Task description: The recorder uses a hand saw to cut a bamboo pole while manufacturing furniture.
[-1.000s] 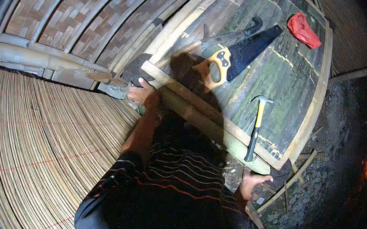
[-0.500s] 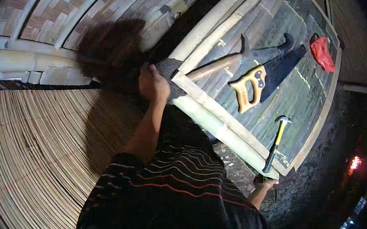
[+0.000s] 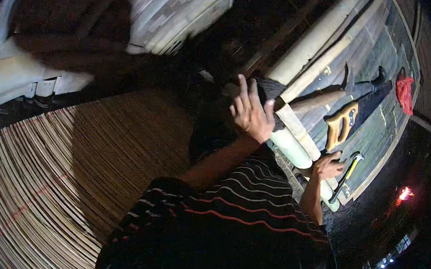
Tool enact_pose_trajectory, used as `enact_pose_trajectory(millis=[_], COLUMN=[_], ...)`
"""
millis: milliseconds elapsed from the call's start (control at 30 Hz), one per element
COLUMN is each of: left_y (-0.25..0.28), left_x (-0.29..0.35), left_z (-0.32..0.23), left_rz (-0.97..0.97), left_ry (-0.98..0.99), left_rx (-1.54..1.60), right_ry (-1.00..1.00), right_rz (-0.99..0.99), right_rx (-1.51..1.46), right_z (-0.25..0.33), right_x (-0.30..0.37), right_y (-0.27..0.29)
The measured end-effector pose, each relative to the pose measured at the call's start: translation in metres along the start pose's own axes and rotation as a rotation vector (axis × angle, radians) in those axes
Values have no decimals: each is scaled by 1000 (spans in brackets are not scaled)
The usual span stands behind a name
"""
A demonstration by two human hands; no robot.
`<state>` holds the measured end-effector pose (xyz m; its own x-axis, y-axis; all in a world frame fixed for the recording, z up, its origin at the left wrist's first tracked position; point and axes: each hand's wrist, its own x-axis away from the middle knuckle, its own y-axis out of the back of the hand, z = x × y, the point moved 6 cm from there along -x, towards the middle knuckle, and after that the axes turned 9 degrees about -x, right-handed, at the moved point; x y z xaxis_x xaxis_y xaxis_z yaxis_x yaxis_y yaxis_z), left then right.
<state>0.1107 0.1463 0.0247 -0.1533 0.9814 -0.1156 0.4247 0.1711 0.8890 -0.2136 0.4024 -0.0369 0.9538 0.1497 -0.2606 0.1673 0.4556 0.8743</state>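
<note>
Bamboo slat mat [image 3: 53, 180] filled lower left of frame. Thick bamboo pole [image 3: 298, 143] ran diagonally, centre right. Handsaw [image 3: 348, 119] lay on slatted platform, right. Left hand [image 3: 252, 112] raised mid-frame, fingers spread, holding nothing. Right hand [image 3: 327, 166] loosely curled, resting near pole, just beside hammer [image 3: 347, 174]; nothing gripped.

Handsaw [image 3: 347, 123] with orange handle flat on bamboo platform [image 3: 383, 136]. Red cloth [image 3: 404, 94] near its far edge. Slatted bamboo mat [image 3: 63, 181] at left. Small fire glow, probably embers [image 3: 404, 194], at right.
</note>
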Motion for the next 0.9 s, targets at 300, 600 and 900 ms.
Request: enact_pose_trajectory(millis=[300,600,900], left_y=[-11,-27,-32], left_x=[-4,-30,-86], left_z=[16,28,-36], left_rz=[239,726,594], left_ry=[-112,-81,-327], left_rx=[171,265,39], right_ry=[-78,-117,-50], right_rz=[11,181,91], right_rx=[124,101,-40], right_z=[-21,-15,1], right_x=[-5,-2,-3], right_y=[-14,-17,7])
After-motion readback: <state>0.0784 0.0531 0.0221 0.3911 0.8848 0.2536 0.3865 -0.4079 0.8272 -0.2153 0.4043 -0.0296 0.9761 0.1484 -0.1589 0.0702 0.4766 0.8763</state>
